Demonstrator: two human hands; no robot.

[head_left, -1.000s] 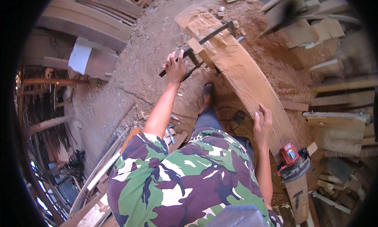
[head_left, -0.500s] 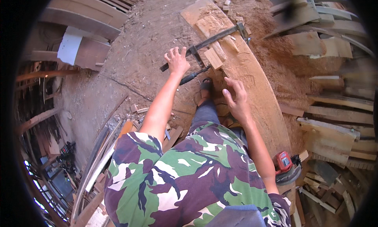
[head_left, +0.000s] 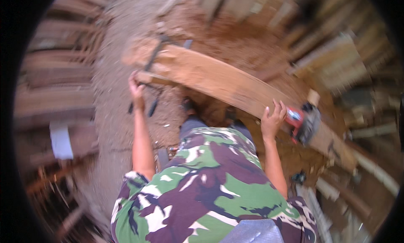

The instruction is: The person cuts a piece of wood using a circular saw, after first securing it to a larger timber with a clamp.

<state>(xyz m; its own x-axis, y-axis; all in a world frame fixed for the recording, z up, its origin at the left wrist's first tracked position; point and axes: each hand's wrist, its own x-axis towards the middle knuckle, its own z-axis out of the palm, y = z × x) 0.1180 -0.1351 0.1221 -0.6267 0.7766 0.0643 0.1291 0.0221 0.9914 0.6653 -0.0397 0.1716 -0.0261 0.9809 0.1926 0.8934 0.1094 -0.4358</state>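
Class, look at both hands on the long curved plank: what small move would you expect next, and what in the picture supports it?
Probably a joint lift or shift of the plank. The left hand grips its end by the dark clamp, and the right hand rests on its near edge beside the red power tool. The picture is blurred, so this is tentative.

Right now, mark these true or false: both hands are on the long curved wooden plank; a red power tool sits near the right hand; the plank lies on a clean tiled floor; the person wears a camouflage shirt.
1. Both hands on the long curved wooden plank: true; the left hand is at its far end, the right hand on its near edge.
2. Red power tool near the right hand: true, just beside it.
3. Clean tiled floor: false; the ground is dirt and sawdust.
4. Camouflage shirt: true.
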